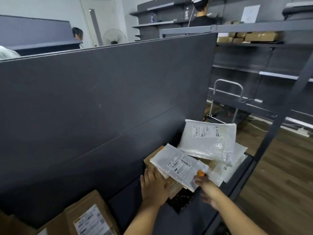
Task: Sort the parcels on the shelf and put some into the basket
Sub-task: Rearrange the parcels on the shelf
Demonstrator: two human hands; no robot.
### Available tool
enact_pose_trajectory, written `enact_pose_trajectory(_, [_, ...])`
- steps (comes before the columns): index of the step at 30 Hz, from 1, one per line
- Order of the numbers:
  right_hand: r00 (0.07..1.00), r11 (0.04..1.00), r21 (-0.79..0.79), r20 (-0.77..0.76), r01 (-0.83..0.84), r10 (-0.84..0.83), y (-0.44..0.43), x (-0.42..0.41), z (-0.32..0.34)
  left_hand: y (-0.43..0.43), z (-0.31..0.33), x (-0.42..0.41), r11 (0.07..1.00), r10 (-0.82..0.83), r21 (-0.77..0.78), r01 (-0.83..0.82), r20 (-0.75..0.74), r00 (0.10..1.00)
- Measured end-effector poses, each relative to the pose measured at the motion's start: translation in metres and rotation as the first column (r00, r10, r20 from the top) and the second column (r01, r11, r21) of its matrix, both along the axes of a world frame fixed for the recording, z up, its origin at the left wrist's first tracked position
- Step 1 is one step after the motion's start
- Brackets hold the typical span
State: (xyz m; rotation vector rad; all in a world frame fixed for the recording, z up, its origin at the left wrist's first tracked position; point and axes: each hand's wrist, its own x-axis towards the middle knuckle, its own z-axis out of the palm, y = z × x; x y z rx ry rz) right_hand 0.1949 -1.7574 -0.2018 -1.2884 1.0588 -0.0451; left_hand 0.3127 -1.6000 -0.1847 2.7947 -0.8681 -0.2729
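On the dark shelf lies a pile of parcels. The nearest white plastic mailer, with a printed label, rests on a flat brown cardboard parcel. My right hand pinches this mailer's near right edge, thumb on top, with a small orange object at my fingertips. My left hand lies flat, fingers spread, on the brown parcel beside it. A larger white mailer leans behind, over more white mailers. A black textured packet pokes out under the pile. No basket is visible.
A brown labelled box sits at the shelf's near left. The tall dark back panel walls off the far side. A grey upright post stands right, with a trolley and wooden floor beyond. Two people stand at the back shelves.
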Motion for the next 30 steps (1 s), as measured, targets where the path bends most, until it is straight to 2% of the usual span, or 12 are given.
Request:
enact_pose_trajectory(1, [0.999,0.996,0.088,0.013,0.032,-0.033,0.002,0.001,-0.001,0.004,0.000,0.003,1.000,0.017,0.004,-0.017,-0.003,1.000])
enact_pose_trajectory(3, [0.993,0.984,0.147,0.045,0.099,-0.106,0.002,0.006,-0.004,0.011,0.000,0.007,0.999,0.038,0.025,-0.038,-0.018,0.999])
enact_pose_trajectory(8, [0.939,0.951,0.051,0.147,0.306,-0.310,0.001,0.021,0.000,0.021,-0.001,0.015,0.995,0.084,0.055,-0.082,-0.044,0.995])
enact_pose_trajectory(14, [0.909,0.940,-0.149,0.338,0.308,-0.244,-0.007,0.024,0.020,0.021,0.004,0.015,0.992,0.128,-0.007,-0.129,-0.069,0.989])
enact_pose_trajectory(18, [0.886,0.937,-0.222,0.439,0.268,-0.150,-0.011,0.022,0.037,0.022,0.009,0.014,0.949,0.214,-0.203,-0.241,-0.147,0.966])
enact_pose_trajectory(20, [0.876,0.940,-0.237,0.470,0.244,-0.109,-0.011,0.021,0.045,0.023,0.018,0.016,0.844,0.243,-0.377,-0.381,-0.364,0.899])
enact_pose_trajectory(22, [0.866,0.954,-0.204,0.492,0.218,-0.092,-0.011,0.022,0.050,0.026,0.026,0.019,0.655,0.188,-0.520,-0.548,-0.591,0.785])
enact_pose_trajectory(23, [0.860,0.961,-0.184,0.502,0.206,-0.088,-0.010,0.022,0.051,0.029,0.030,0.020,0.573,0.168,-0.546,-0.611,-0.652,0.740])
enact_pose_trajectory(26, [0.848,0.971,-0.160,0.526,0.179,-0.070,-0.004,0.021,0.051,0.042,0.033,0.023,0.431,0.162,-0.577,-0.694,-0.707,0.688])
enact_pose_trajectory(30, [0.834,0.979,-0.126,0.548,0.163,-0.068,0.007,0.019,0.050,0.055,0.036,0.023,0.334,0.112,-0.618,-0.712,-0.724,0.681])
